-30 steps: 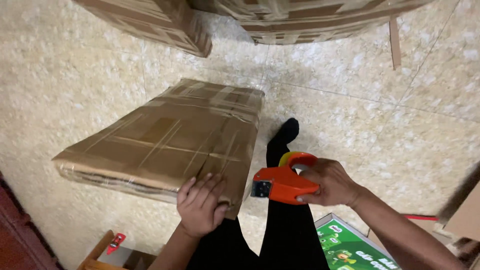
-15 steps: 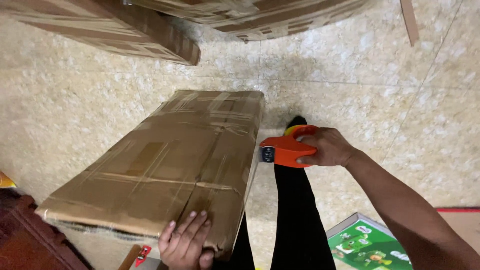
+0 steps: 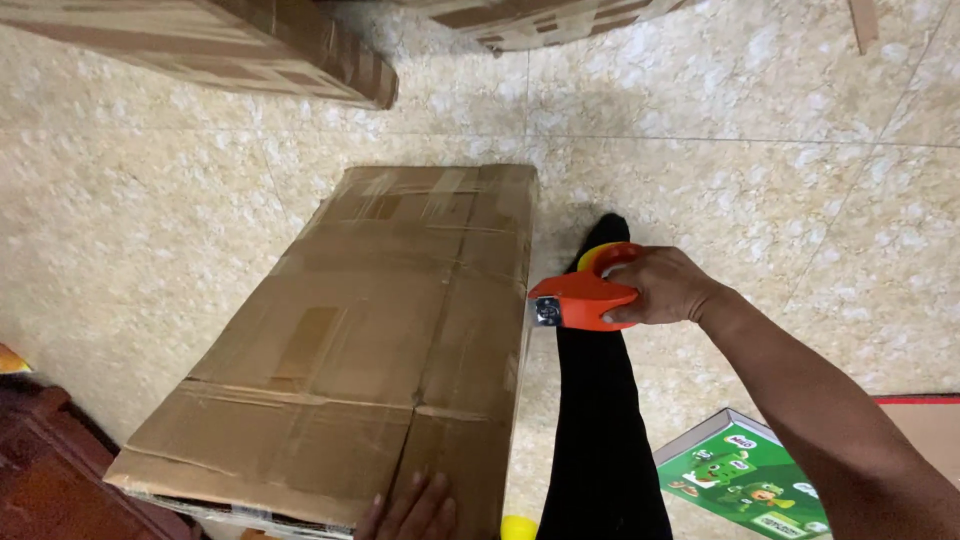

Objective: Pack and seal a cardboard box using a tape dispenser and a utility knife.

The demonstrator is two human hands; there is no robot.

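A long brown cardboard box [image 3: 370, 340] lies on the tiled floor, taped across its top, with a split seam at the near end. My right hand [image 3: 665, 285] grips an orange tape dispenser [image 3: 585, 295] and holds it against the box's right side edge. My left hand [image 3: 410, 510] rests flat on the near end of the box, fingers spread, only partly in view at the bottom. My leg in black trousers [image 3: 600, 420] stretches out along the right of the box.
More taped cardboard boxes [image 3: 230, 50] lie at the top, one at the left and another [image 3: 540, 18] at the centre. A green printed carton [image 3: 750, 480] sits at the lower right. Dark red wooden furniture [image 3: 40, 470] stands at the lower left.
The view has tilted so the box runs further along the frame. My left hand slid down to the box's near end. The dispenser stays at the box's right edge.
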